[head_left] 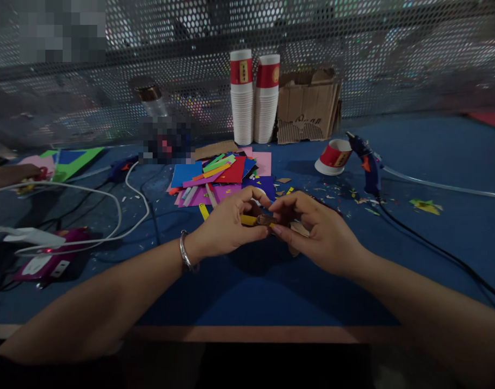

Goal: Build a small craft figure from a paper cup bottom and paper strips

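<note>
Near the middle of the table, my left hand (231, 221) and my right hand (316, 229) meet at the fingertips. Between them is a small brown piece (266, 219) with a yellow strip (248, 220) running from it into my left hand. The fingers of both hands are closed on the brown piece. A tan cardboard piece (299, 229) shows by my right hand, partly hidden by it. Behind my left hand lies a pile of coloured paper (231, 167), with a marker-like stick (211, 195) beside it.
Two stacks of paper cups (242, 108) and a cardboard box (306, 108) stand at the back. At right are a tilted cup (332, 156) and a glue gun (369, 167) with its cable. White cables and a purple power strip (48, 259) lie left, near another person's hand (12, 175).
</note>
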Motion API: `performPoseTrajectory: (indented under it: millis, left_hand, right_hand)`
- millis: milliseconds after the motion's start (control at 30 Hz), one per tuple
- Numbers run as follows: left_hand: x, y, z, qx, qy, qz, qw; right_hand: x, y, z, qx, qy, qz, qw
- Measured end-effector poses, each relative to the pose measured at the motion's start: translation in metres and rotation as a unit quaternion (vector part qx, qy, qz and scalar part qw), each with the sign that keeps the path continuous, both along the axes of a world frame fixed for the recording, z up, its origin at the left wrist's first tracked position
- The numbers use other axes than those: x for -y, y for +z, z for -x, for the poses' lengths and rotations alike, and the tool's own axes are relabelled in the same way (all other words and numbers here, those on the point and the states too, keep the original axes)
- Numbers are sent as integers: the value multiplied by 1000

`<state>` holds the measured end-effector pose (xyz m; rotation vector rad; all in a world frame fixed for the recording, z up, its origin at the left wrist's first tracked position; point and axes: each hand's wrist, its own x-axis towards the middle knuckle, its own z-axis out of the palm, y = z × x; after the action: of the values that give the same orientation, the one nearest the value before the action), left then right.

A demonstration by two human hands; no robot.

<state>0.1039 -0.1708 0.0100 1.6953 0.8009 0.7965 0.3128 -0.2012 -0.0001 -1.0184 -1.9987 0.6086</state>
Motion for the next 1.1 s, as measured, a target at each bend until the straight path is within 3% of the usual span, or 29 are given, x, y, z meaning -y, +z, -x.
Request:
performPoseTrajectory:
  millis: [267,400,567,700,867,967,1100]
  left_hand:
    - [-3,-9,1,88,45,152,984]
    - [0,-3,-1,110,26,230,967]
    - [5,3,-5,154,51,258,953]
    - [4,0,-5,163,58,240,955]
    - [-4,-8,-1,187,54,154,969]
    - [-8,-12,1,201,43,88,975]
    - [-10,-15,2,174,39,30,983]
  right_hand:
    - [-2,-3,1,-23,-51,-77,995]
    - [-3,-7,0,7,-72,-176,982]
    - [-7,-9,-1,34,-47,-258,964]
    - [-9,-9,-2,45,-18,-274,960]
    - [-7,-8,-4,31,-36,-267,963]
    - [-7,-8,-6,6,-55,-204,977]
    - [-8,-10,-7,-74,-41,-67,994]
